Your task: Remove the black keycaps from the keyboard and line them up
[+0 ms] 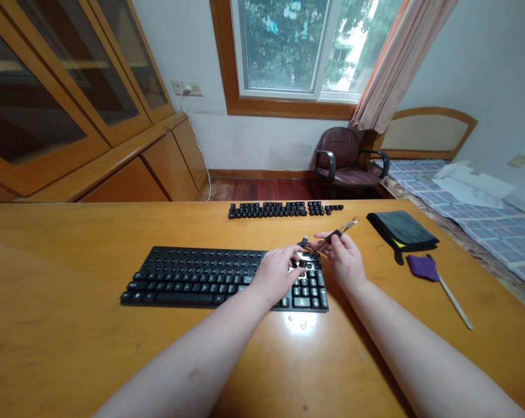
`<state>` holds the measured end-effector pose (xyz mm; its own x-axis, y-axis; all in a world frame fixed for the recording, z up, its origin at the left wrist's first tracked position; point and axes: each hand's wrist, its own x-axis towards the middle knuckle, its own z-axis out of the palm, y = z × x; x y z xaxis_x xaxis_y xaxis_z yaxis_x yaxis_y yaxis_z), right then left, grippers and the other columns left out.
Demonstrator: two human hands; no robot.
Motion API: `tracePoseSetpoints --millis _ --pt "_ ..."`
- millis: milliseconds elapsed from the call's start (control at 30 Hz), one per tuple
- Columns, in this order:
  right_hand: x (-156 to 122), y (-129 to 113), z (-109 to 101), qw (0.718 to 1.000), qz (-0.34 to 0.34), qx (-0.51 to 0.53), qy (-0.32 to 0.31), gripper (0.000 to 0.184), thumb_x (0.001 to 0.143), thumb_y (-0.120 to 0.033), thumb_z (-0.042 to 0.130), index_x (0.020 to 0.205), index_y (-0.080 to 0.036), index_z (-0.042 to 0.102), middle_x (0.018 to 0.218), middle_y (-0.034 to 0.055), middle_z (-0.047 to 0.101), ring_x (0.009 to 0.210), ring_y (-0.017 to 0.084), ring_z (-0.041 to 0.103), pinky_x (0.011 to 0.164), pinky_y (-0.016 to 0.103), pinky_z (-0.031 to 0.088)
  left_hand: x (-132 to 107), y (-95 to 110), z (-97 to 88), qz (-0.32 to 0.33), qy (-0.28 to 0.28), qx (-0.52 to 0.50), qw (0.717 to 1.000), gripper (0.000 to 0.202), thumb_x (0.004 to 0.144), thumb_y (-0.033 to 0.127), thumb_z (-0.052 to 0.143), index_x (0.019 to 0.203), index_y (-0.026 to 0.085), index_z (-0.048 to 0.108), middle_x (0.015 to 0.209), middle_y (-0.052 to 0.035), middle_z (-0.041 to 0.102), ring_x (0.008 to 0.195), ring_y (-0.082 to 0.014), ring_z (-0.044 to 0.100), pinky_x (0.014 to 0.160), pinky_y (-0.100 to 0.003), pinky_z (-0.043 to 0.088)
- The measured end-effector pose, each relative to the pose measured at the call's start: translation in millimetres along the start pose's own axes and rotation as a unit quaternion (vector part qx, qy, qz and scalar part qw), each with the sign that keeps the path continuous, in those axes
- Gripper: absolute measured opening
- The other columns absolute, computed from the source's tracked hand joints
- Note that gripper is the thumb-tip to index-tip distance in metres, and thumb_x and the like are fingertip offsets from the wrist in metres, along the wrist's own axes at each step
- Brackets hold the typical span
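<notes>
A black keyboard point(201, 277) lies on the wooden table point(71, 244). My left hand point(277, 273) rests over its number pad, fingers curled at a key near the top right corner. My right hand point(343, 258) is closed on a wire keycap puller point(337, 233), whose metal end points up and to the right while its loops reach down to the same spot on the keyboard. A row of loose black keycaps point(284, 209) lies along the table's far edge.
To the right lie a folded dark cloth point(402, 229) and a purple-headed brush with a pale stick handle point(437, 278). Beyond the table stand a brown armchair point(345, 159), a bed point(484, 215) at right and wooden cabinets point(92, 116) at left.
</notes>
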<state>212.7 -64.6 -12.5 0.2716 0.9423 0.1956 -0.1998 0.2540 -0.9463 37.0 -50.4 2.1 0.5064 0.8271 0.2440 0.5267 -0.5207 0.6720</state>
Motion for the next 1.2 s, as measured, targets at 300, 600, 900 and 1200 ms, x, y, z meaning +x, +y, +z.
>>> tracePoseSetpoints --millis 300,600,900,1200 --pt "2 -11 -11 0.914 -0.151 -0.357 -0.117 0.020 0.080 -0.034 0.057 0.094 -0.020 0.059 0.092 0.0067 0.063 0.087 0.020 0.059 0.078 0.035 0.048 0 1 -0.4 -0.008 0.004 0.006 1.000 0.019 0.071 0.025 0.068 0.087 0.022 0.058 0.086 0.0013 0.064 0.081 -0.0169 0.058 0.073 -0.029 0.042" --pt "-3 -7 -4 0.852 -0.167 -0.453 -0.204 0.016 0.076 -0.030 0.061 0.089 -0.021 0.066 0.084 0.0045 0.070 0.076 0.017 0.064 0.070 0.029 0.050 -1 -2 2.2 0.003 0.017 0.023 1.000 0.023 0.072 0.027 0.068 0.092 0.023 0.058 0.091 -0.0001 0.064 0.086 -0.0186 0.058 0.076 -0.030 0.042" --pt "61 11 -77 0.698 0.006 -0.705 0.125 0.031 0.081 -0.036 0.046 0.099 -0.018 0.065 0.094 0.0116 0.068 0.086 0.026 0.062 0.071 0.034 0.046 -1 -4 4.1 0.008 0.005 0.033 0.999 0.033 0.071 0.031 0.069 0.101 0.023 0.056 0.102 -0.0013 0.062 0.096 -0.0202 0.055 0.084 -0.033 0.040" --pt "116 20 -80 0.672 0.028 -0.732 0.112 0.034 0.082 -0.038 0.046 0.104 -0.018 0.062 0.094 0.0127 0.066 0.086 0.024 0.060 0.070 0.032 0.043 -1 -1 2.5 0.001 -0.004 0.033 0.999 0.027 0.073 0.030 0.068 0.097 0.023 0.058 0.100 -0.0020 0.063 0.096 -0.0201 0.056 0.084 -0.033 0.040"
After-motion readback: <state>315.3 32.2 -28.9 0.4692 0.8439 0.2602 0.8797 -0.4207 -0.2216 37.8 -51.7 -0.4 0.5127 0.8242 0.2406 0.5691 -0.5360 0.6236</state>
